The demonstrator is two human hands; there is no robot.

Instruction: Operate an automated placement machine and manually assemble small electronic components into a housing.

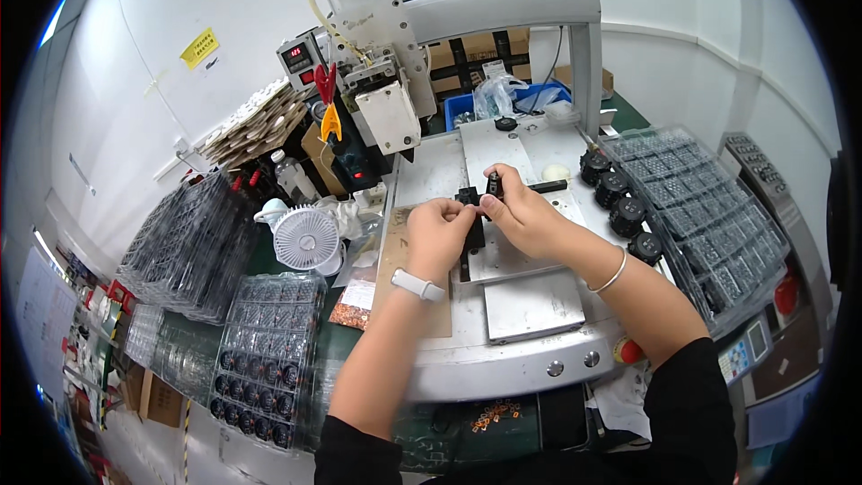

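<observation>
A small white desk fan (303, 236) stands left of the grey metal machine bed (530, 305). Clear plastic trays of round black parts (262, 355) lie lower left, a row of black round knobs (618, 200) sits right, beside another clear compartment tray (705, 216).

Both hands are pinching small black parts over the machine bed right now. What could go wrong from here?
1. The small black part pinched in the right hand could slip and drop onto the metal bed.
2. The left hand works close under the dispensing head; any head travel might catch fingers.
3. The right forearm passes near the row of black round parts and might knock them.
</observation>
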